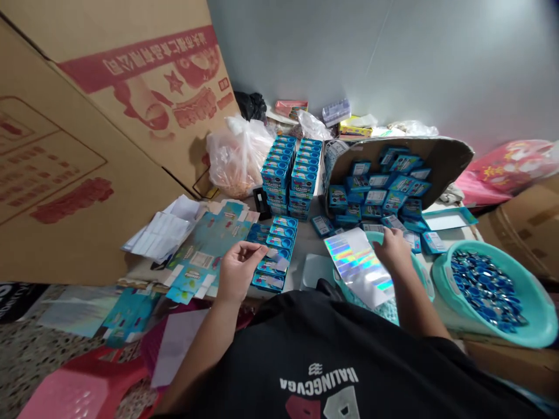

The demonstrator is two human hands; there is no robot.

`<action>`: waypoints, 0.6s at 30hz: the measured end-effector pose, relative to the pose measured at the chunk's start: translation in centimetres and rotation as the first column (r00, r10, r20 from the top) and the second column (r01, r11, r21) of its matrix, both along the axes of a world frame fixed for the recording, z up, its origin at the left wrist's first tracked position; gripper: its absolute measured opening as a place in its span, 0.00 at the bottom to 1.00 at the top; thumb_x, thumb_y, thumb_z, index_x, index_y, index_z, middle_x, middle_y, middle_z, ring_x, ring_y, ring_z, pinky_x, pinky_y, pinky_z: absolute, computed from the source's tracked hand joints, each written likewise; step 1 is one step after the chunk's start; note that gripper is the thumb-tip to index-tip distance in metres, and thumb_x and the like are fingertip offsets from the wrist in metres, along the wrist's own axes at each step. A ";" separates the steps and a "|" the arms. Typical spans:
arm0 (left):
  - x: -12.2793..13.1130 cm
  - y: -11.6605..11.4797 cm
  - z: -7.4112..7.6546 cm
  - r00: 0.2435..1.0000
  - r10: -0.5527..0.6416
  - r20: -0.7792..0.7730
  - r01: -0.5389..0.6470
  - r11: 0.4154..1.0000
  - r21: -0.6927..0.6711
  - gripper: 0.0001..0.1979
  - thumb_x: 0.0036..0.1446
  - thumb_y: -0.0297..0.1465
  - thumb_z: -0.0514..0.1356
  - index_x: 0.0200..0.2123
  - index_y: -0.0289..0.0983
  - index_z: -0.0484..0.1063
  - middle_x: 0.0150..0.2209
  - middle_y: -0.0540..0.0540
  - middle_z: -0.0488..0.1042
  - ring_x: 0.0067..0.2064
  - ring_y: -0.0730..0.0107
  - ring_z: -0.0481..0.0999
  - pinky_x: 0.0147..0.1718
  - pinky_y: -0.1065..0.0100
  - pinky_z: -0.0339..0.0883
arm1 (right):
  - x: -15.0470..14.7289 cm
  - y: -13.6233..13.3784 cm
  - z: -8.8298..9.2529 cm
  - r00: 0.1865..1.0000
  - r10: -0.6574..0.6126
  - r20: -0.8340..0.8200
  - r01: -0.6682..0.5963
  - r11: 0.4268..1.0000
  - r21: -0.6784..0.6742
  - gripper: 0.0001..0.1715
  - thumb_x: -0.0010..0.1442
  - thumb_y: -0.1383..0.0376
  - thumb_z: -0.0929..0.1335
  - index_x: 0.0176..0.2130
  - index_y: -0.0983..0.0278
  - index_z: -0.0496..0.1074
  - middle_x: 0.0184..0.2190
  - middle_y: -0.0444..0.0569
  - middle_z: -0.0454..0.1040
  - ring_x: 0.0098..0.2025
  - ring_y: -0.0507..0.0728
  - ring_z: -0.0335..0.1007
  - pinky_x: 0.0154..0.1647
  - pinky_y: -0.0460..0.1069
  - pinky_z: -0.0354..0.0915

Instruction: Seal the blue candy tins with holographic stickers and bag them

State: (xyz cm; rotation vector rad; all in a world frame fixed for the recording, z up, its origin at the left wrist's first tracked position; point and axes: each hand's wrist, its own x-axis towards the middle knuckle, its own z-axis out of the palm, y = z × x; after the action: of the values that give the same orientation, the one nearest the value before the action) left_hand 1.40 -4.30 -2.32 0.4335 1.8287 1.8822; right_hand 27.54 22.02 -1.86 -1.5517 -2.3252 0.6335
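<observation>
My right hand [393, 249] is closed on the edge of a shiny rainbow-silver sticker sheet [360, 265], which hangs tilted over a turquoise basin. My left hand [239, 269] pinches thumb and forefinger together at the near row of small blue boxes [282, 241]. A small pale, see-through sticker [271, 252] shows at its fingertips. Similar pale patches lie on the nearest boxes in that row. Behind it, two taller stacks of the same boxes [276, 169] stand side by side. To the right, a heap of loose blue boxes [384, 186] spills from an open carton [454, 152].
A turquoise basin [541, 302] of blue wrapped pieces stands at the right. Flattened blue cardboard [209, 238] and white papers [163, 230] lie at the left, below a large brown carton [109, 116]. A plastic bag [238, 157] sits behind. A red stool [87, 378] is at lower left.
</observation>
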 end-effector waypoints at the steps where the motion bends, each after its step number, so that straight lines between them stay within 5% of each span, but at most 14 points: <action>1: 0.1 0.3 -0.2 1.000 -0.005 0.026 0.005 1.000 0.004 0.17 0.42 0.38 0.73 0.29 0.35 0.72 0.28 0.49 0.76 0.33 0.72 0.76 0.36 0.70 0.70 | -1.1 -1.1 -0.2 0.998 0.044 -0.043 -0.043 0.999 0.027 0.22 0.57 0.66 0.68 0.51 0.71 0.72 0.54 0.71 0.68 0.56 0.74 0.66 0.52 0.66 0.64; 3: 0.1 0.8 -0.4 0.999 -0.009 0.053 0.009 1.000 0.002 0.18 0.41 0.38 0.73 0.29 0.35 0.72 0.27 0.50 0.76 0.32 0.73 0.74 0.35 0.71 0.68 | -4.1 -3.8 0.0 0.962 0.226 -0.153 -0.224 0.974 0.032 0.21 0.63 0.64 0.65 0.54 0.68 0.70 0.57 0.65 0.66 0.60 0.68 0.63 0.59 0.62 0.61; 6: 0.1 1.6 -0.8 0.999 -0.037 0.033 0.039 0.998 -0.043 0.18 0.41 0.39 0.73 0.29 0.34 0.72 0.26 0.51 0.74 0.30 0.74 0.73 0.33 0.72 0.66 | -9.3 -8.0 0.3 0.790 0.505 -0.347 -0.565 0.820 -0.095 0.22 0.65 0.57 0.66 0.56 0.61 0.70 0.51 0.52 0.74 0.52 0.57 0.72 0.52 0.52 0.68; 8: 0.0 2.0 -1.0 0.999 -0.042 0.009 0.043 0.996 -0.072 0.18 0.41 0.40 0.73 0.28 0.34 0.72 0.25 0.51 0.74 0.29 0.74 0.72 0.32 0.72 0.65 | -11.9 -9.9 0.1 0.705 0.501 -0.503 -0.679 0.680 -0.275 0.27 0.62 0.53 0.69 0.56 0.63 0.69 0.45 0.52 0.77 0.42 0.56 0.74 0.43 0.50 0.70; 10: 0.0 2.3 -1.4 0.999 -0.025 0.023 0.027 0.997 -0.073 0.18 0.41 0.41 0.73 0.29 0.35 0.73 0.25 0.51 0.74 0.29 0.74 0.72 0.31 0.72 0.65 | -13.5 -10.9 -0.7 0.689 0.429 -0.584 -0.697 0.612 -0.373 0.27 0.57 0.51 0.71 0.49 0.66 0.73 0.37 0.50 0.78 0.34 0.55 0.73 0.34 0.49 0.68; 14: -0.1 2.4 -2.2 0.998 -0.052 0.044 0.056 0.993 -0.102 0.19 0.43 0.43 0.71 0.30 0.35 0.73 0.27 0.49 0.76 0.31 0.71 0.74 0.33 0.70 0.67 | -14.0 -11.0 -2.5 0.680 0.284 -0.676 -0.677 0.598 -0.430 0.22 0.53 0.49 0.72 0.31 0.66 0.74 0.24 0.46 0.73 0.27 0.54 0.69 0.30 0.48 0.63; 18: -0.1 2.5 -3.1 0.984 -0.093 -0.153 0.044 0.954 -0.296 0.18 0.48 0.46 0.67 0.29 0.35 0.76 0.28 0.45 0.78 0.32 0.65 0.76 0.34 0.67 0.68 | -13.6 -11.0 -4.0 0.691 0.181 -0.700 -0.635 0.615 -0.468 0.20 0.51 0.52 0.73 0.35 0.65 0.73 0.21 0.42 0.71 0.25 0.53 0.68 0.28 0.48 0.62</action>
State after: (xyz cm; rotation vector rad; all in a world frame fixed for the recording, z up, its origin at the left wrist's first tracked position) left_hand 1.34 -1.83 -5.46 0.5535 2.1309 1.5352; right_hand 13.93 11.04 -5.87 -0.7038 -2.0056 1.9878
